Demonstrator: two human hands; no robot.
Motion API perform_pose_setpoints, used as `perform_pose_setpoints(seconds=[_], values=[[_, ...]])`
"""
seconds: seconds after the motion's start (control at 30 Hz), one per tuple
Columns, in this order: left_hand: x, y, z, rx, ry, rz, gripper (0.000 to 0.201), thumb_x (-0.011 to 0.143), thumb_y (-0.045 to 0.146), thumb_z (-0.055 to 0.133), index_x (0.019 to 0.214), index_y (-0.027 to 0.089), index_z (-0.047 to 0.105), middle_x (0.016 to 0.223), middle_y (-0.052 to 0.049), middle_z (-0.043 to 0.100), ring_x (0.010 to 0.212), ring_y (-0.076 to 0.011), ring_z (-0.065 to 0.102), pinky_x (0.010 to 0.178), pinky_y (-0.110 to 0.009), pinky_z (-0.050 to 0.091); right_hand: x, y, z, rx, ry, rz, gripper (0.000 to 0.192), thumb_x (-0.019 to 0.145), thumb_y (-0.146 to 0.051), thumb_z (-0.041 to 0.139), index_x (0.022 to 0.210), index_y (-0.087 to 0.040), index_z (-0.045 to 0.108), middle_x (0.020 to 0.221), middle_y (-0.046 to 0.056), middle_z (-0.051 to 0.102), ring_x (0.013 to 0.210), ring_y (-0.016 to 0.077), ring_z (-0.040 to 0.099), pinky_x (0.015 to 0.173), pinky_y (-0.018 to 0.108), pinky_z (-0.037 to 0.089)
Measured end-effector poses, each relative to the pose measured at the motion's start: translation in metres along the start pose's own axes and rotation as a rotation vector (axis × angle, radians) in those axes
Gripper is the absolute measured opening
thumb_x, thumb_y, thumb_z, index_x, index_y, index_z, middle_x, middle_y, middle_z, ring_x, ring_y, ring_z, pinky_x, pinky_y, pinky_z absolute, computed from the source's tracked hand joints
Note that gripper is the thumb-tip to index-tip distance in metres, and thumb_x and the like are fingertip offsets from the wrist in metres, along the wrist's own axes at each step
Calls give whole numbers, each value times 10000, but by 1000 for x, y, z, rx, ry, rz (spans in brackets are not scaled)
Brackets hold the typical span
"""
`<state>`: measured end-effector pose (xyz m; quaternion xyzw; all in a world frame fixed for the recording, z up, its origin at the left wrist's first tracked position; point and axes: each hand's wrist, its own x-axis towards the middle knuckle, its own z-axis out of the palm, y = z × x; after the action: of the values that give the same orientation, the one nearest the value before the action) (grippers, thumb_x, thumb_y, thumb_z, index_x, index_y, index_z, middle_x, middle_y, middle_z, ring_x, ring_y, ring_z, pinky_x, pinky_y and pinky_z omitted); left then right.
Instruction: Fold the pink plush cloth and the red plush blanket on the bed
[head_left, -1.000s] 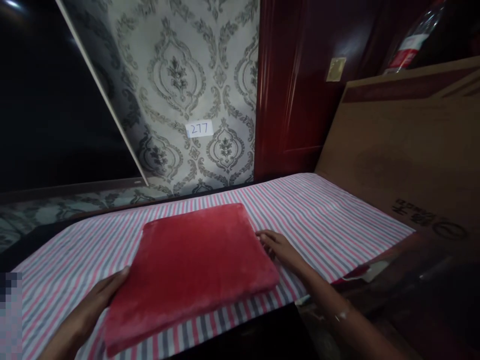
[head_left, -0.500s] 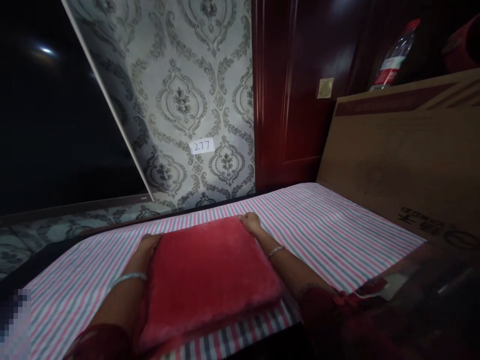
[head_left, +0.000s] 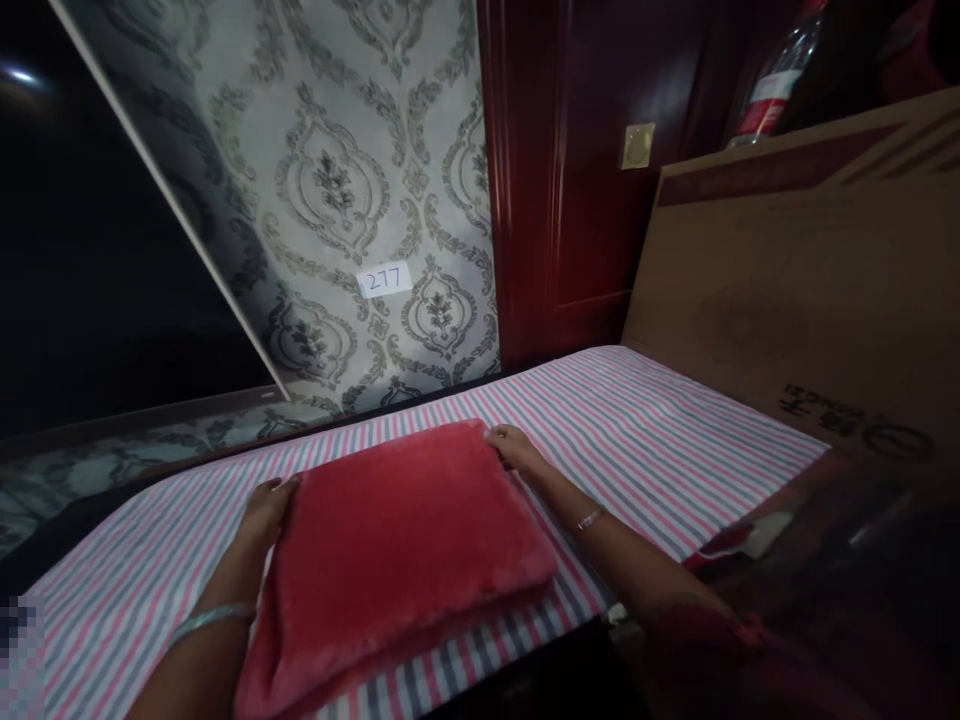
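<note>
Dim room; work surface is a pink, grey and white striped cloth (head_left: 645, 430) spread over a table, lit poorly from above.

Nearest me: a folded red plush fabric pad (head_left: 405, 540), lying flat on the striped cloth, near edge showing two stacked layers, slightly splayed. It sits toward the table's front edge, square to me but turned a little.

Left hand (head_left: 268, 508) at the pad's far-left corner, fingers curled round the edge, gripping the plush. Right hand (head_left: 516, 448) at the far-right corner, fingers resting on the edge; I cannot tell whether it pinches the fabric or only presses it. A thin bangle on each wrist.

My judgement: to handle this fold well I would keep both corners level and pull with even tension, so the top layer does not skew over the lower one; the plush looks soft and likely to slump.

Farther off: a brown cardboard sheet (head_left: 810, 290) leaning at right, a dark red wooden door (head_left: 585, 180), grey damask wallpaper (head_left: 337, 180) bearing a small white label reading 277 (head_left: 384, 279), and a clear plastic bottle (head_left: 772, 85) up top.
</note>
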<state>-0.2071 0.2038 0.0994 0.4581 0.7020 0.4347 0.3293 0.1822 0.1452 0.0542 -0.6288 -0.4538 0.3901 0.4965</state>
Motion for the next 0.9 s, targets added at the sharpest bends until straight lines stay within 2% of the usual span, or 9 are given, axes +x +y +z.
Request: perform_pose_setpoints(seconds=[0.1, 0.17, 0.3, 0.37, 0.43, 0.53, 0.67, 0.73, 0.9], values=[[-40, 14, 1, 141, -18, 253, 569, 596, 375, 763, 1108, 145, 671, 1305, -208, 636, 1363, -429, 453, 1113, -495, 383, -36, 9, -10, 42, -64, -47, 244, 797, -422, 663, 768, -184, 623, 652, -16, 600, 631, 144, 547, 584, 231, 409], [-87, 11, 12, 199, -216, 532, 564, 617, 407, 800, 1140, 220, 707, 1362, -142, 632, 1379, -394, 451, 1197, -469, 288, -63, 20, -16, 86, -128, -146, 271, 795, -462, 666, 792, -193, 637, 751, 3, 645, 713, 168, 583, 631, 245, 439], [-180, -26, 55, 380, -599, 931, 783, 731, 423, 780, 1461, 403, 499, 1559, -53, 466, 1416, -367, 425, 1173, -515, 336, -113, 41, -28, 53, -138, -306, 409, 836, -598, 606, 874, -202, 695, 874, 49, 670, 839, 227, 615, 741, 315, 484], [-204, -46, 77, 506, -633, 1074, 846, 743, 398, 775, 1513, 394, 423, 1590, -75, 417, 1418, -391, 418, 1156, -575, 338, -132, 46, -32, 14, -110, -348, 431, 839, -617, 615, 885, -203, 723, 984, 82, 674, 957, 257, 619, 864, 364, 487], [-210, -57, 91, 531, -616, 1098, 718, 797, 354, 715, 1479, 363, 488, 1543, -99, 483, 1379, -398, 468, 1137, -603, 349, -146, 46, -36, 15, -120, -386, 423, 848, -616, 623, 913, -216, 744, 1105, 102, 658, 1082, 275, 597, 968, 394, 461], [-200, -52, 92, 350, -587, 858, 430, 855, 374, 638, 1280, 329, 687, 1365, -83, 657, 1283, -365, 569, 1130, -543, 390, -155, 44, -41, 63, -158, -418, 403, 876, -600, 603, 962, -236, 755, 1190, 106, 645, 1148, 272, 583, 979, 388, 468], [-187, -29, 77, -115, -391, 195, 342, 808, 438, 694, 1108, 284, 745, 1148, -44, 758, 1228, -329, 615, 1075, -455, 482, -141, 44, -50, 177, -74, -334, 365, 900, -537, 559, 989, -231, 737, 1085, 93, 694, 1045, 242, 638, 892, 357, 515], [-187, -20, 73, -338, -293, -25, 294, 788, 354, 712, 1065, 262, 747, 1091, -38, 769, 1259, -297, 603, 1082, -421, 486, -127, 46, -53, 225, -48, -224, 344, 870, -502, 572, 999, -221, 723, 1012, 76, 703, 939, 223, 656, 799, 338, 542], [-199, -10, 81, -592, -155, -188, 208, 774, 200, 692, 974, 208, 749, 1007, -52, 774, 1202, -217, 648, 1111, -368, 461, -84, 44, -50, 231, -82, -62, 267, 754, -315, 627, 980, -196, 707, 972, 46, 698, 780, 163, 635, 599, 249, 515]])
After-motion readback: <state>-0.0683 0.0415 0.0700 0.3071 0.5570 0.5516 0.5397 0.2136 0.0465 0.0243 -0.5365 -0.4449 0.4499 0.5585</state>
